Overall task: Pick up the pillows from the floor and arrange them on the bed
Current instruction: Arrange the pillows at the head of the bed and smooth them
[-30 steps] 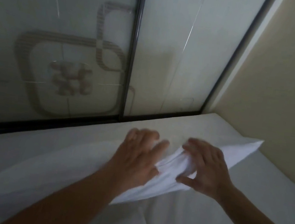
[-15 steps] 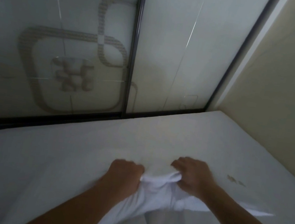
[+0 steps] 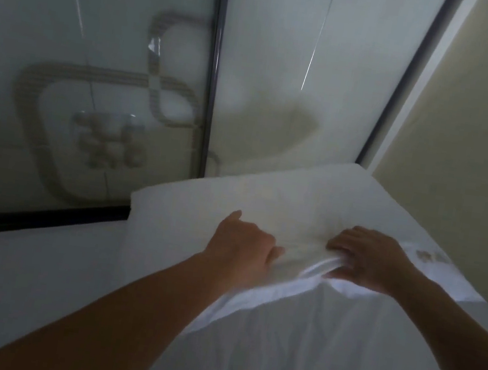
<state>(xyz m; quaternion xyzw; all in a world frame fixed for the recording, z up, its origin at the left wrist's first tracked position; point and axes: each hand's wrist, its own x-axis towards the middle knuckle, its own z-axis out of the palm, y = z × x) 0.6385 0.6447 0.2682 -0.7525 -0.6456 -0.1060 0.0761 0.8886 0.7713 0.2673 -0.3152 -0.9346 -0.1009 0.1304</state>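
Observation:
A white pillow lies at the far right corner of the white bed, its far edge against the wardrobe doors. My left hand grips the pillow's near edge, fingers curled into bunched fabric. My right hand holds the same edge a little to the right, fingers pressed over a fold. Loose white pillowcase fabric trails from the pillow toward me, between my forearms.
Sliding wardrobe doors with a beige looped pattern stand right behind the bed's far edge. A cream wall runs along the bed's right side. A small brownish stain marks the sheet by my right hand.
The pillow has gone from bunched low near me to spread out at the bed's far right corner. Both hands moved forward and up with it, still holding its near edge.

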